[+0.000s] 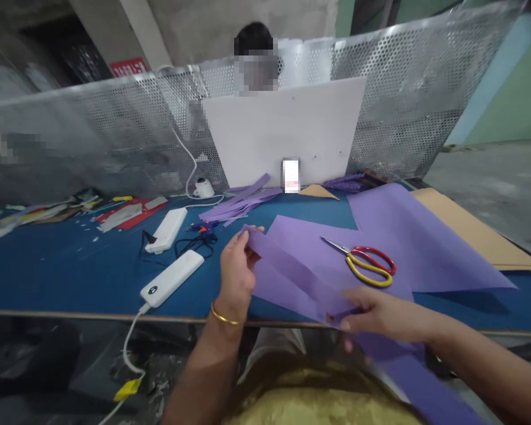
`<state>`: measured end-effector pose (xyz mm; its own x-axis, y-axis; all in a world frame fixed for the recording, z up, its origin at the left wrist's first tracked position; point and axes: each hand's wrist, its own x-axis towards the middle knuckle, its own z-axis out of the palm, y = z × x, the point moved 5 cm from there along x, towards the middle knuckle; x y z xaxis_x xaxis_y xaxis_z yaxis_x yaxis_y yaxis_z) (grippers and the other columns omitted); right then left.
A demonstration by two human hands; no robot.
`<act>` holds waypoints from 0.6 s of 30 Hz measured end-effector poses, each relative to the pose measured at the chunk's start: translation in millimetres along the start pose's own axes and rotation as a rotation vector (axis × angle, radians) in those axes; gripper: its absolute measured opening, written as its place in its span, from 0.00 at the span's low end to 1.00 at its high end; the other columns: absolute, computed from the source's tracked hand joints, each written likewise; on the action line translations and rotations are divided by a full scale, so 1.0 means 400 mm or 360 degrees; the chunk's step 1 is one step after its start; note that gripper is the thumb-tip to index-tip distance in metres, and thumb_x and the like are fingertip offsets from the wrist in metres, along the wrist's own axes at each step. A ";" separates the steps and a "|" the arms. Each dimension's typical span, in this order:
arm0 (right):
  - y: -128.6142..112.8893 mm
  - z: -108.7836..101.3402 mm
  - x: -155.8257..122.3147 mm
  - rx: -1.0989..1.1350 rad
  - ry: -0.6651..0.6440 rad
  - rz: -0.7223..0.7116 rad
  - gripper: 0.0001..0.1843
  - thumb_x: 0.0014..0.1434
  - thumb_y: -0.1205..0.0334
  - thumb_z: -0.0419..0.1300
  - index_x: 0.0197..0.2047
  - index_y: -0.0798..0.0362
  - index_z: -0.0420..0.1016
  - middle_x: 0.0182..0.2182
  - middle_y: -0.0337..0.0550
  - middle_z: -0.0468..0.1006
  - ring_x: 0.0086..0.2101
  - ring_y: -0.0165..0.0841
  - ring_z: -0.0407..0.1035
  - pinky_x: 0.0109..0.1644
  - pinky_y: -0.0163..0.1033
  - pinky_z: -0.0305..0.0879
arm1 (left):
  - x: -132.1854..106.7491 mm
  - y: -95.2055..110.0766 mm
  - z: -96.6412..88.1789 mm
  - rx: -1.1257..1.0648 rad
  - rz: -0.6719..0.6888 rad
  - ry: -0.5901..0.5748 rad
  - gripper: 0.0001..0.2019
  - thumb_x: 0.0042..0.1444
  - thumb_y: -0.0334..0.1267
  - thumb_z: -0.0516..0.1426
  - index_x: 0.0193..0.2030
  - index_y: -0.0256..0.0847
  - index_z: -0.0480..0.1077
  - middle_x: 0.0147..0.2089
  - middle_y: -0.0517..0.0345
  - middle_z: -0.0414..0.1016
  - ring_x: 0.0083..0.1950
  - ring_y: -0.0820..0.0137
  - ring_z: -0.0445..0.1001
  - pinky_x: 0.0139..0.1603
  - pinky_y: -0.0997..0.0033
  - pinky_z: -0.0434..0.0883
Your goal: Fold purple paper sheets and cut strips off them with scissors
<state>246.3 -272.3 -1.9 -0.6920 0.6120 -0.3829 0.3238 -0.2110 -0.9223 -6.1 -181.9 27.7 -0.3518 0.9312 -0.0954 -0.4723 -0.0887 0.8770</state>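
Observation:
A long strip of purple paper [296, 271] runs between my hands above the table's front edge, and its far end hangs down at the lower right. My left hand [239, 265] pinches the strip's upper left end between thumb and fingers; a gold bangle circles that wrist. Lower down the strip, my right hand [367, 316] is closed on it, slightly blurred. Beneath lies a larger purple sheet [301, 230]. Scissors [367, 262] with one red and one yellow handle rest on that sheet, beyond my right hand, blades pointing left.
White power strips [172, 278] with cables lie at left, near a glue gun [203, 227]. Cut purple strips [243, 203] and a lit phone [291, 176] are at the back. Tan sheets [473, 230] lie right. A white board [283, 130] and perforated metal partition [128, 130] stand behind; a person is beyond.

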 end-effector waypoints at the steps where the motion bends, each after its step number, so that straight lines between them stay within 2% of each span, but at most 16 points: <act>1: 0.007 -0.007 -0.010 0.0102 0.0014 0.0011 0.22 0.58 0.42 0.65 0.41 0.53 0.71 0.29 0.42 0.81 0.23 0.32 0.74 0.28 0.37 0.70 | 0.024 0.011 0.004 -0.0035 0.0027 0.0051 0.10 0.52 0.40 0.64 0.39 0.39 0.77 0.41 0.53 0.84 0.36 0.70 0.78 0.33 0.74 0.69; 3: 0.013 -0.043 -0.027 0.0185 0.0134 -0.0038 0.22 0.58 0.42 0.65 0.39 0.53 0.69 0.28 0.41 0.80 0.20 0.29 0.72 0.25 0.34 0.67 | 0.052 0.018 0.016 -0.0152 0.0049 0.0106 0.09 0.55 0.42 0.64 0.38 0.39 0.77 0.40 0.53 0.83 0.37 0.70 0.79 0.36 0.74 0.72; 4: 0.012 -0.063 -0.031 0.0185 0.0184 -0.0068 0.22 0.59 0.42 0.64 0.38 0.54 0.69 0.28 0.41 0.80 0.19 0.28 0.71 0.24 0.33 0.66 | 0.054 0.009 0.029 -0.0212 0.0021 0.0075 0.10 0.55 0.44 0.64 0.38 0.39 0.77 0.39 0.53 0.83 0.38 0.70 0.79 0.38 0.73 0.73; 5: 0.007 -0.081 -0.030 0.0176 0.0223 -0.0093 0.22 0.59 0.41 0.64 0.38 0.54 0.69 0.28 0.41 0.81 0.18 0.27 0.71 0.23 0.33 0.65 | 0.046 -0.007 0.049 -0.0239 -0.0040 -0.0015 0.12 0.54 0.46 0.66 0.37 0.39 0.77 0.39 0.53 0.83 0.39 0.69 0.80 0.39 0.72 0.74; 7: -0.011 -0.107 -0.012 0.0139 0.0252 -0.0120 0.23 0.59 0.41 0.64 0.38 0.54 0.69 0.28 0.41 0.81 0.17 0.27 0.70 0.22 0.33 0.64 | 0.011 -0.062 0.105 -0.0137 -0.0249 -0.0330 0.17 0.48 0.48 0.70 0.38 0.38 0.78 0.37 0.51 0.83 0.37 0.67 0.80 0.37 0.71 0.75; 9: -0.036 -0.125 0.020 0.0122 0.0247 -0.0139 0.25 0.57 0.39 0.65 0.38 0.55 0.70 0.28 0.41 0.81 0.17 0.28 0.70 0.23 0.34 0.65 | -0.026 -0.125 0.160 0.0137 -0.0483 -0.0631 0.18 0.41 0.43 0.74 0.37 0.37 0.79 0.35 0.51 0.83 0.33 0.66 0.79 0.32 0.71 0.75; 11: -0.059 -0.148 0.053 0.0149 0.0287 -0.0172 0.27 0.54 0.38 0.66 0.39 0.55 0.70 0.32 0.44 0.82 0.20 0.29 0.72 0.25 0.35 0.66 | -0.020 -0.160 0.195 0.0312 -0.0595 -0.0711 0.17 0.39 0.39 0.74 0.36 0.36 0.80 0.31 0.51 0.81 0.27 0.66 0.77 0.27 0.70 0.73; 12: -0.065 -0.165 0.066 0.0156 0.0354 -0.0194 0.28 0.55 0.37 0.65 0.40 0.54 0.70 0.34 0.46 0.83 0.22 0.30 0.74 0.26 0.35 0.67 | 0.007 -0.160 0.207 0.0330 -0.0591 -0.0671 0.15 0.41 0.38 0.73 0.36 0.35 0.80 0.31 0.51 0.81 0.26 0.67 0.76 0.26 0.69 0.72; 14: -0.064 -0.209 0.073 0.0058 0.0614 -0.0257 0.28 0.58 0.34 0.60 0.41 0.54 0.71 0.40 0.50 0.82 0.29 0.34 0.77 0.30 0.36 0.69 | 0.099 -0.132 0.223 0.0283 -0.0501 -0.0520 0.11 0.49 0.36 0.70 0.38 0.34 0.80 0.33 0.51 0.81 0.27 0.70 0.76 0.29 0.71 0.72; 16: -0.046 -0.253 0.053 -0.0284 0.0997 -0.0323 0.26 0.63 0.35 0.53 0.42 0.52 0.72 0.42 0.50 0.82 0.36 0.38 0.78 0.35 0.39 0.70 | 0.216 -0.081 0.228 0.0209 -0.0390 -0.0316 0.09 0.58 0.36 0.65 0.43 0.35 0.77 0.40 0.51 0.80 0.34 0.71 0.77 0.35 0.71 0.74; 18: -0.012 -0.280 0.018 -0.0800 0.1356 -0.0320 0.22 0.65 0.41 0.51 0.44 0.50 0.74 0.40 0.48 0.82 0.40 0.42 0.77 0.40 0.42 0.69 | 0.322 -0.030 0.225 0.0136 -0.0312 -0.0149 0.13 0.64 0.41 0.60 0.52 0.37 0.73 0.50 0.51 0.77 0.44 0.67 0.77 0.43 0.62 0.77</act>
<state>311.9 -181.6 5.6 -0.1354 0.9831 0.1233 0.6223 0.1812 -0.7615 26.9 -29.0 47.2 -0.1817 0.9568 -0.2271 -0.4526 0.1236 0.8831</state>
